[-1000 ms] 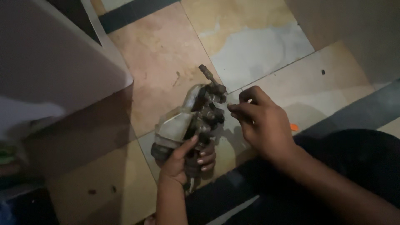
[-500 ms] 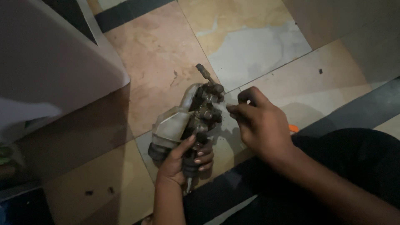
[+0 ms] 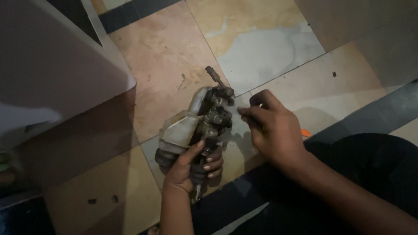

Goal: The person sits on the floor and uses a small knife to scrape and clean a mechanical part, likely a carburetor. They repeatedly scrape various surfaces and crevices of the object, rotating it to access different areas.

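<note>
My left hand [image 3: 191,167] grips the grimy cylinder assembly [image 3: 196,126] from below, fingers clenched around it; its long axis points up-right. My right hand [image 3: 272,128] pinches at its fittings.

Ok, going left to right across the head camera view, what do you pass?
Grey box-shaped unit → left hand gripping the grimy metal part → right hand with pinched fingers → small orange bit on the floor.
</note>
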